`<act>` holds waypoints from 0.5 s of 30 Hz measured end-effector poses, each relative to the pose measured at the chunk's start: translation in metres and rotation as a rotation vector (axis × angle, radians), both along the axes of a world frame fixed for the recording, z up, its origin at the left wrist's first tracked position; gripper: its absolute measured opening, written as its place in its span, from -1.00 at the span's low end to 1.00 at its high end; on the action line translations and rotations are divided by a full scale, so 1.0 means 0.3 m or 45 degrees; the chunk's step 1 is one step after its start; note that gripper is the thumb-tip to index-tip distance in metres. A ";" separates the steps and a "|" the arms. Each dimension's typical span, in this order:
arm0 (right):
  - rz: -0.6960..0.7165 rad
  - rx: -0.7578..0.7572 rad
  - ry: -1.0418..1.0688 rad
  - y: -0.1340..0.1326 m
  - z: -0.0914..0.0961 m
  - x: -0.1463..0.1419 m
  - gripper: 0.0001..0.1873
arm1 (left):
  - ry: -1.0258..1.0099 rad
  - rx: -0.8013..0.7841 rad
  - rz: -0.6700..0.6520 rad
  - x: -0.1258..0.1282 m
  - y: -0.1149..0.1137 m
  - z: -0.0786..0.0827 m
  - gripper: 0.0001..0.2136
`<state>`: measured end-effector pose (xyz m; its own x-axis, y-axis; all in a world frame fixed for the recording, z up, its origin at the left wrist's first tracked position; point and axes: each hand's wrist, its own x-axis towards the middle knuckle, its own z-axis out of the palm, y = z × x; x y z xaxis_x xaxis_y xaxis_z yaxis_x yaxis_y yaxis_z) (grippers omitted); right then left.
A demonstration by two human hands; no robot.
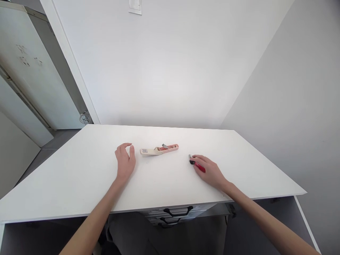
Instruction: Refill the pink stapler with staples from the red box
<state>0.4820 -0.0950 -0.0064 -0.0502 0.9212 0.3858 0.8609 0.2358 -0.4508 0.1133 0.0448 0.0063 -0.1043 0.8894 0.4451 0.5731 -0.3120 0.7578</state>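
Note:
My left hand (125, 161) rests on the left part of the white tabletop (159, 187), its fingers curved and the thumb apart, with nothing in it. Just right of it lies a slim cream and pink object (151, 151), seemingly a case opened out flat. Its left part bears a square printed code, and small metal pieces sit on the pink right part; their kind is too small to tell. My right hand (209, 171) lies on the table farther right, fingers closed round a red and black tool with a silver tip (199, 166), partly hidden by the fingers.
A white wall (164, 71) rises behind the table, and a grey wall (300, 106) stands at the right. Drawers with black handles (177, 212) sit under the front edge. A pale cabinet (37, 67) stands at the far left. My legs (132, 233) are below the table.

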 end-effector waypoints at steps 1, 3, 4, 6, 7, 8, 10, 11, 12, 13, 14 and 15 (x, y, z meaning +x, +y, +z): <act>0.080 0.013 0.032 -0.014 0.002 -0.036 -0.60 | -0.023 -0.063 0.045 -0.026 0.016 0.000 -0.67; 0.265 0.029 0.099 -0.024 0.007 -0.124 -0.59 | -0.024 -0.131 0.092 -0.086 0.043 0.004 -0.68; 0.347 0.043 0.131 -0.020 0.011 -0.175 -0.58 | -0.020 -0.137 0.104 -0.120 0.053 0.007 -0.68; 0.478 0.084 0.177 0.005 0.017 -0.292 -0.55 | 0.023 -0.159 0.119 -0.192 0.061 0.016 -0.69; 0.537 0.088 0.171 0.025 0.019 -0.357 -0.55 | 0.052 -0.180 0.131 -0.228 0.060 0.022 -0.69; 0.576 0.097 0.150 0.049 0.021 -0.423 -0.56 | 0.073 -0.205 0.145 -0.261 0.055 0.027 -0.68; 0.637 0.095 0.090 0.106 0.023 -0.561 -0.57 | 0.077 -0.248 0.181 -0.315 0.037 0.035 -0.67; 0.656 0.097 0.075 0.138 0.024 -0.629 -0.58 | 0.056 -0.258 0.198 -0.333 0.026 0.038 -0.68; 0.662 0.103 0.059 0.170 0.025 -0.697 -0.60 | 0.027 -0.257 0.213 -0.344 0.016 0.039 -0.69; 0.660 0.101 0.042 0.203 0.026 -0.762 -0.61 | -0.003 -0.248 0.225 -0.350 0.007 0.039 -0.71; 0.657 0.095 0.023 0.235 0.028 -0.825 -0.62 | -0.031 -0.232 0.236 -0.351 0.000 0.037 -0.72; 0.639 0.091 0.007 0.267 0.029 -0.883 -0.62 | -0.043 -0.217 0.246 -0.349 -0.006 0.033 -0.73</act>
<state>0.2170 -0.0150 0.0023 -0.4781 0.7552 0.4485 0.6312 0.6505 -0.4225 0.0086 0.0432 0.0163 -0.2920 0.9132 0.2842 0.5832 -0.0655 0.8097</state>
